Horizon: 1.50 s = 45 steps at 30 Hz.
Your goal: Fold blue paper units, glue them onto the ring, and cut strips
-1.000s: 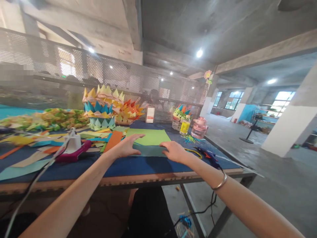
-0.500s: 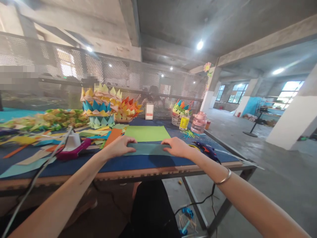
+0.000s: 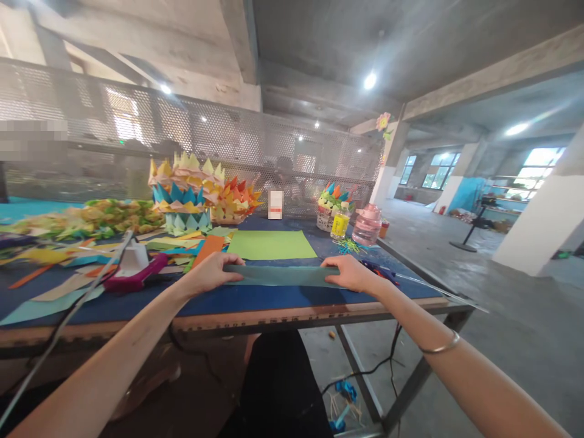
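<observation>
A teal sheet of paper (image 3: pixel 283 275) is held just above the blue table top (image 3: pixel 255 298) near the front edge. My left hand (image 3: pixel 210 274) pinches its left end and my right hand (image 3: pixel 350 273) pinches its right end, both closed on it. Behind it a light green sheet (image 3: pixel 271 244) lies flat on the table. A thin bangle sits on my right wrist.
A white and magenta glue gun (image 3: pixel 134 272) with its cord lies at the left among loose paper strips. Folded paper crowns (image 3: pixel 185 194) stand at the back, with a yellow bottle (image 3: pixel 338 225) and a pink bottle (image 3: pixel 367 225) at the right. A blue tool (image 3: pixel 381 274) lies by my right hand.
The teal sheet has come off the green one and toward the table's front edge. My hands went from lying on it to gripping its ends, and moved apart.
</observation>
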Each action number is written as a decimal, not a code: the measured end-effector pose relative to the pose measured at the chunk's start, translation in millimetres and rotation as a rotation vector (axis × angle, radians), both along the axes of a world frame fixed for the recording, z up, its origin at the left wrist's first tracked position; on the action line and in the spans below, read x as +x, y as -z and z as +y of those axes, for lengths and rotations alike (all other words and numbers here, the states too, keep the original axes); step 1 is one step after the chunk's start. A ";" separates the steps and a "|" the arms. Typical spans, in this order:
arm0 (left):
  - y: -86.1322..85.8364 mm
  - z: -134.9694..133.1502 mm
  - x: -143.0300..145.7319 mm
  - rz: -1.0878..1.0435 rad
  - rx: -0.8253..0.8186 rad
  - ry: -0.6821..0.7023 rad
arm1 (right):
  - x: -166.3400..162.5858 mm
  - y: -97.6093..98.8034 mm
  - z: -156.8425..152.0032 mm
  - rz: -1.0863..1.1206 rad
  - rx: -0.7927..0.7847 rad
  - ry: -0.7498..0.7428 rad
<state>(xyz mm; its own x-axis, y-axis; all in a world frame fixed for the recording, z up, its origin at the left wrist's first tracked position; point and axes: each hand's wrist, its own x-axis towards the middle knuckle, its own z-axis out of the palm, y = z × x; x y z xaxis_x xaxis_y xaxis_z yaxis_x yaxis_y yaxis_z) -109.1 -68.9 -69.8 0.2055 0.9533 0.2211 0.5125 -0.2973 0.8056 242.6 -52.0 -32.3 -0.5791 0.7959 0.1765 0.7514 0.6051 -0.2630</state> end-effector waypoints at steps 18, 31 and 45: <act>14.8 -13.3 15.9 -0.410 -0.108 -0.106 | 0.7 54.9 -5.3 0.722 0.029 0.069; 23.1 -17.3 6.6 -0.382 -0.089 -0.120 | 4.3 57.7 -6.0 0.653 0.117 0.032; 10.3 -27.8 12.6 -0.371 -0.080 -0.151 | -5.2 41.0 -16.0 0.532 0.121 0.007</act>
